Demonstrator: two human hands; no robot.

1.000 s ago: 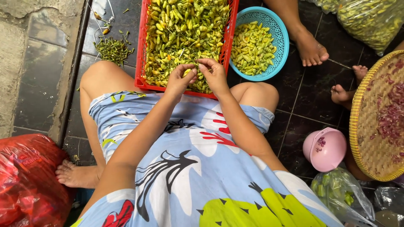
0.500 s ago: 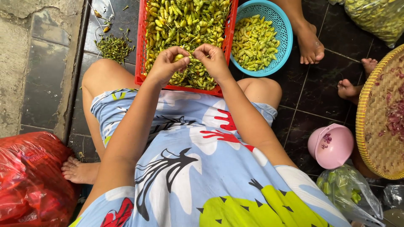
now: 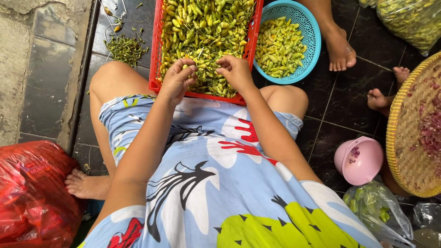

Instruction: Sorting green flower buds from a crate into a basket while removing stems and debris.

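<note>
A red plastic crate (image 3: 156,69) full of small green and yellow chilli peppers (image 3: 202,27) rests against my knees. My left hand (image 3: 178,79) hovers over its near end, fingers pinched on a small chilli. Beside it, my right hand (image 3: 235,70) is curled over the peppers, fingertips closed on another chilli or its stem; which one is hard to tell. To the right of the crate stands a blue round basket (image 3: 307,27) holding stemmed yellow-green chillies (image 3: 278,46).
A heap of green stems (image 3: 126,48) lies on the dark tiles left of the crate. Other people's bare feet (image 3: 341,50) stand at the right. A woven tray (image 3: 406,138), a pink bowl (image 3: 360,160), clear bags (image 3: 376,209) and a red bag (image 3: 32,193) surround me.
My view has shifted forward, so the crate sits lower in the frame. Both hands stayed over the crate's near end, picking at the chillies and drawing slightly apart.
</note>
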